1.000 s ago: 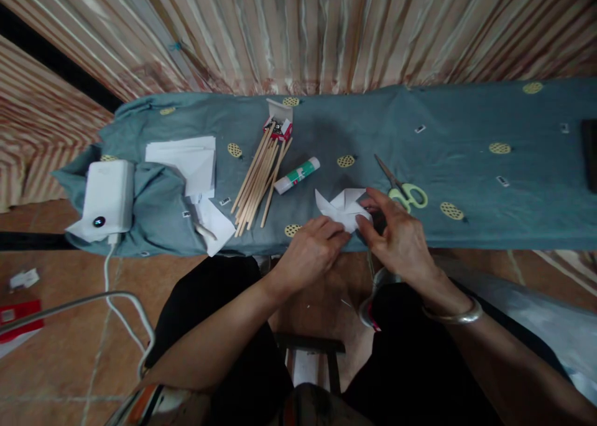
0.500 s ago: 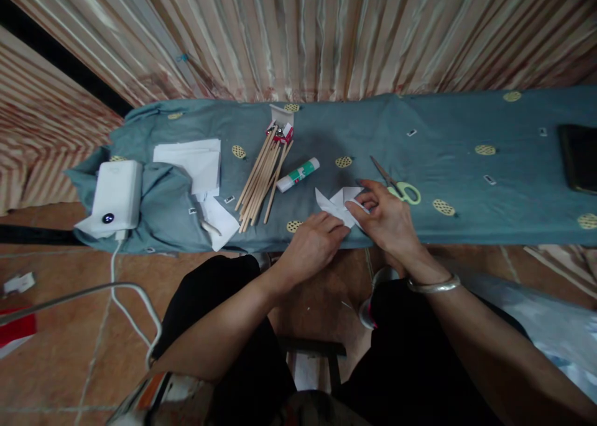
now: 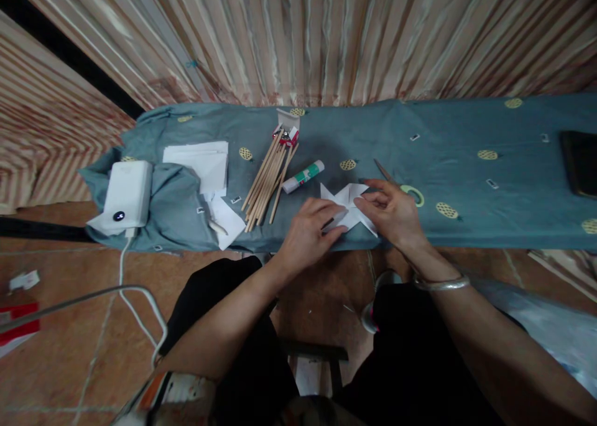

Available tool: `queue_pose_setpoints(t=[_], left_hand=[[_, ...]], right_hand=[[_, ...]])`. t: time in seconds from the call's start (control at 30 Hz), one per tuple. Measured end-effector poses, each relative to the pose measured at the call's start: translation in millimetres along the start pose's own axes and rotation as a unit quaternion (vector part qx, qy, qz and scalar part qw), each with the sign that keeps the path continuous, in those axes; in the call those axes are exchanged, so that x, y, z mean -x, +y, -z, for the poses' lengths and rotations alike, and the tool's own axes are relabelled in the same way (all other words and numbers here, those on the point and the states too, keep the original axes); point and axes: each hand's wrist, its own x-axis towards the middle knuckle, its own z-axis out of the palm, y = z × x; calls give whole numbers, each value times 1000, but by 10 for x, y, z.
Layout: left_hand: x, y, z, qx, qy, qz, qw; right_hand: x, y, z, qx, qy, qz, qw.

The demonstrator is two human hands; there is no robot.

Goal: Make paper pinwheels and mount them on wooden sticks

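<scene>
A white folded paper pinwheel [image 3: 349, 197] with pointed blades lies near the front edge of the cloth-covered table. My left hand [image 3: 310, 230] grips its left side, thumb and fingers closed on one blade. From the right, my right hand [image 3: 392, 213] pinches the pinwheel near its centre. Scissors [image 3: 413, 194] with pale green handles lie partly behind my right hand. A green and white glue stick [image 3: 304, 176] rests just beyond my left hand. Left of it is a bundle of thin wooden sticks [image 3: 267, 186], touching a small open red and white box [image 3: 286, 134] of shiny metal bits.
White paper sheets [image 3: 214, 171] and a loose paper piece [image 3: 227, 222] lie on the left. A white power bank [image 3: 127, 196] with a cable [image 3: 122, 277] stands at the table's left end. A dark phone-like object [image 3: 581, 162] is at far right. Striped curtains [image 3: 326, 40] hang behind.
My left fingers have opened out and now hold a blade between thumb and fingers. More of the pinwheel shows, including its lower right blade. The view has shifted slightly.
</scene>
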Motion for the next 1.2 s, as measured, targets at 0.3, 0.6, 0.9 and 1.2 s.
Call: queue_pose_setpoints(t=[0.3,0.6,0.9,1.2], left_hand=[[-163,-54,9,388,75,275,876],[-196,107,-78,487,84,345,798],[-203,126,-68,502,105,349,784],[-201,104,-98,503,114,333,789]], right_hand=[[11,-185,44,-157,9,-15,988],[183,-372,12,-194,-13,0,981],[214,-388,-12,-182,-39,8,982],[235,-434,-87,-193,-46,-6,980]])
